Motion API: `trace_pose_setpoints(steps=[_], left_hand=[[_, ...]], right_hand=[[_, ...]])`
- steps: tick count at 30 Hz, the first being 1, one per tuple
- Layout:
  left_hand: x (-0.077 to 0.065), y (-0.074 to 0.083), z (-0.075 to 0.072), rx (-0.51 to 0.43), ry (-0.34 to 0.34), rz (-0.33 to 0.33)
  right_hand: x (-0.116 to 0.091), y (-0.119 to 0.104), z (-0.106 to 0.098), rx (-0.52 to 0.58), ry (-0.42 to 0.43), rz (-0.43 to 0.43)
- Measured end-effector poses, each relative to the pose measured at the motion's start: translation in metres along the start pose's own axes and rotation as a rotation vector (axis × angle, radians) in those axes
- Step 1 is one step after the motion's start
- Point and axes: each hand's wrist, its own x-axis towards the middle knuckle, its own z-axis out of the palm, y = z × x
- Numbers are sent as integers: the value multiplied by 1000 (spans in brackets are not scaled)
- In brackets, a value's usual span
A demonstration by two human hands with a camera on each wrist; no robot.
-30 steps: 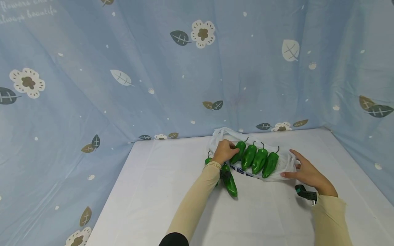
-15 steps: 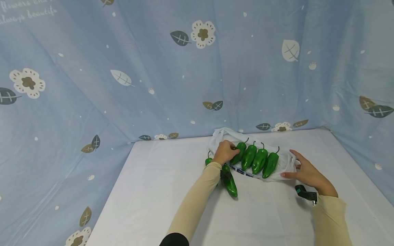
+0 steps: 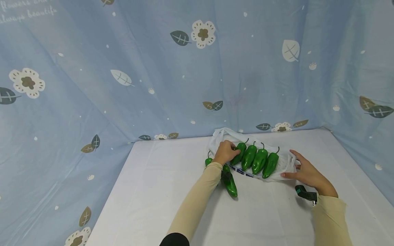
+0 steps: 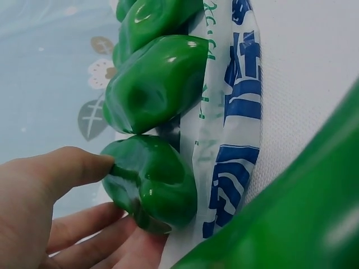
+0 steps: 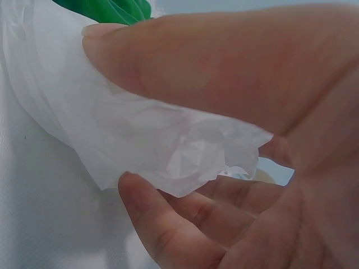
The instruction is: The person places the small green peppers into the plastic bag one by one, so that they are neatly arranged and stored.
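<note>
Several glossy green peppers lie side by side on a white plastic bag (image 3: 220, 135) with blue print. My left hand (image 3: 224, 152) holds the leftmost pepper (image 4: 151, 179), its thumb on one side and fingers round the other. The other three, including the rightmost pepper (image 3: 271, 164), sit in a slanted row with stems toward the back. At the bag's right end, my right hand (image 3: 307, 172) grips the crumpled plastic (image 5: 168, 140), thumb over it and fingers below. One more pepper (image 3: 231, 187) lies on the table by my left wrist; another pepper (image 3: 208, 161) is partly hidden behind that forearm.
The white-covered table (image 3: 160, 191) meets a blue patterned curtain (image 3: 184, 85) close behind the bag. A dark wrist camera (image 3: 306, 194) sits below my right hand, and the left one overlaps the front pepper in the head view.
My left hand and the pepper in it have shifted very slightly toward me and to the right. The right hand, bag and other peppers stay in place.
</note>
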Motion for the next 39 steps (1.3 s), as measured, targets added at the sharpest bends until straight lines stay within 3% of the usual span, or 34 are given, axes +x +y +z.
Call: trace_pose_setpoints(steps=[22, 39], left_hand=[[-7, 1, -8, 2, 9, 34], [-17, 5, -38, -60, 62, 110]], right_hand=[[0, -2, 3, -14, 6, -18], [0, 0, 1, -34, 2, 10]])
